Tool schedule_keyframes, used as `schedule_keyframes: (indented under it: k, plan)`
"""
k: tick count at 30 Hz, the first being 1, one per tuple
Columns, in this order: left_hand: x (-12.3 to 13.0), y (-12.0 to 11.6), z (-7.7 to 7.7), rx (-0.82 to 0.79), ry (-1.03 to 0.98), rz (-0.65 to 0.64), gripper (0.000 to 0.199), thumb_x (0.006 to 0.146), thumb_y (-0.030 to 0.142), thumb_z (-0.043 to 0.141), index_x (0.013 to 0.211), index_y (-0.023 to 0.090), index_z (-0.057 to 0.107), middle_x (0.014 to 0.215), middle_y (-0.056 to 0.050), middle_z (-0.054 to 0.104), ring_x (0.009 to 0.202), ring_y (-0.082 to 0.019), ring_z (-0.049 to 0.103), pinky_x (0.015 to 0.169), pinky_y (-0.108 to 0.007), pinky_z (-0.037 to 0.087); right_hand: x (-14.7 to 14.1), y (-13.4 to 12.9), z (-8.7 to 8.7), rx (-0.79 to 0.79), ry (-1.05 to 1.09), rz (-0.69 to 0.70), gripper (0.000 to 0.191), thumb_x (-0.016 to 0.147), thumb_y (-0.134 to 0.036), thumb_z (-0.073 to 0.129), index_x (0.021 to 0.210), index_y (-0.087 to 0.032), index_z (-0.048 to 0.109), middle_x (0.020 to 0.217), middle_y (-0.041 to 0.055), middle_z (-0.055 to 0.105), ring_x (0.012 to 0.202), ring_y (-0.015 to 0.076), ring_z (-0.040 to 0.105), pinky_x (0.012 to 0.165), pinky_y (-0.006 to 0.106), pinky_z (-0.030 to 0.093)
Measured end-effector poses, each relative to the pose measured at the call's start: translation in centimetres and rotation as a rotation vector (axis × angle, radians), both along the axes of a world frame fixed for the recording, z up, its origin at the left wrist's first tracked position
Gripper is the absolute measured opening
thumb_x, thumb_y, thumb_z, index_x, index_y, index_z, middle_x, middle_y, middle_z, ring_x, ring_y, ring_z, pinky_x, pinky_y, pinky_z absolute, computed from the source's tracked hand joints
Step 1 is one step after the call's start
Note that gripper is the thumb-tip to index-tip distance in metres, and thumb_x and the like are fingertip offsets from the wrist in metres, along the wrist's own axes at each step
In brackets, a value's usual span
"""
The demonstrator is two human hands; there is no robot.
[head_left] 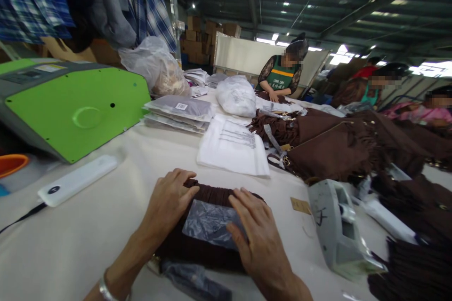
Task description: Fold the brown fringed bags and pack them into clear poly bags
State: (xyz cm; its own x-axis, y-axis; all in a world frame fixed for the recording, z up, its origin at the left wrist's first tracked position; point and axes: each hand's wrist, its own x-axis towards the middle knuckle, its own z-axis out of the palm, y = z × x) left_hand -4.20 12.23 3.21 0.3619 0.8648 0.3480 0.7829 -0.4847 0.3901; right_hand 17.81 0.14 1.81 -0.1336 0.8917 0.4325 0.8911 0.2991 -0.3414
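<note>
A dark brown fabric bag (208, 255) lies flat on the table before me, with a clear plastic sheet or pouch (210, 222) on its middle. My left hand (173, 200) rests on the bag's far left corner, fingers stretched out and a little bent. On the right side lies my right hand (256, 230), its fingers spread over the bag and the plastic's edge. Neither hand is closed around anything. At the near edge sits a plastic-wrapped strip (196, 280), partly hidden under the bag.
Left stand a green machine (95, 108) and a white handheld device (77, 181). Ahead are white plastic bags (233, 148) and packed grey parcels (180, 108). A tape dispenser (335, 230), a brown tag (300, 205) and piled brown bags (328, 146) lie right. A co-worker (280, 70) handles brown material beyond.
</note>
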Motion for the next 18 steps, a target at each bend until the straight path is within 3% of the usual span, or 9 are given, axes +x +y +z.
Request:
schedule_keyframes:
  k: [3, 5, 7, 10, 13, 18]
  plan:
    - [0.3, 2.8, 1.7, 0.056, -0.044, 0.032, 0.022, 0.090, 0.031, 0.050, 0.107, 0.021, 0.060, 0.109, -0.006, 0.066, 0.101, -0.024, 0.061, 0.090, -0.038, 0.044, -0.4, 1.1, -1.2, -0.120, -0.035, 0.176, 0.046, 0.087, -0.031, 0.064, 0.131, -0.023, 0.057, 0.135, 0.0080, 0.059, 0.129, 0.0303, 0.048, 0.113, 0.052, 0.029]
    - [1.4, 4.9, 2.3, 0.041, 0.013, 0.013, 0.023, 0.092, 0.028, 0.047, 0.109, 0.021, 0.060, 0.110, -0.006, 0.067, 0.099, -0.023, 0.063, 0.088, -0.036, 0.046, 0.2, 2.1, -1.5, -0.136, -0.010, 0.193, 0.038, 0.089, -0.035, 0.063, 0.125, -0.023, 0.062, 0.130, 0.0076, 0.062, 0.126, 0.0291, 0.052, 0.113, 0.052, 0.030]
    - [3.2, 6.8, 2.1, 0.026, 0.134, -0.068, 0.025, 0.091, 0.020, 0.048, 0.112, 0.021, 0.060, 0.111, -0.006, 0.068, 0.100, -0.022, 0.064, 0.088, -0.034, 0.047, 1.1, 3.6, -0.7, -0.083, 0.028, 0.171, 0.031, 0.095, -0.030, 0.053, 0.123, -0.023, 0.062, 0.126, 0.0076, 0.065, 0.121, 0.0251, 0.056, 0.113, 0.049, 0.031]
    - [6.9, 9.0, 0.5, 0.047, 0.338, -0.271, 0.029, 0.087, 0.006, 0.047, 0.111, 0.016, 0.061, 0.109, -0.011, 0.068, 0.099, -0.024, 0.064, 0.086, -0.036, 0.049, 2.7, 6.3, 1.6, -0.013, 0.096, 0.095, 0.024, 0.097, -0.025, 0.046, 0.109, -0.023, 0.068, 0.109, 0.0065, 0.071, 0.104, 0.0198, 0.064, 0.101, 0.038, 0.044]
    - [9.9, 10.4, -1.9, 0.059, 0.427, -0.381, 0.022, 0.086, 0.002, 0.046, 0.094, 0.012, 0.064, 0.093, -0.012, 0.070, 0.084, -0.024, 0.066, 0.077, -0.036, 0.051, 4.2, 9.6, 2.7, -0.045, 0.021, -0.015, 0.021, 0.096, -0.024, 0.050, 0.094, -0.023, 0.071, 0.095, 0.0052, 0.072, 0.092, 0.0190, 0.066, 0.086, 0.030, 0.049]
    - [11.2, 12.5, -4.9, 0.100, 0.474, -0.495, 0.017, 0.089, 0.006, 0.048, 0.092, 0.012, 0.064, 0.092, -0.012, 0.068, 0.085, -0.025, 0.065, 0.074, -0.036, 0.050, 6.3, 14.6, -0.2, -0.298, -0.311, -0.102, 0.023, 0.088, -0.018, 0.057, 0.109, -0.020, 0.067, 0.106, 0.0074, 0.070, 0.100, 0.0228, 0.065, 0.087, 0.031, 0.047]
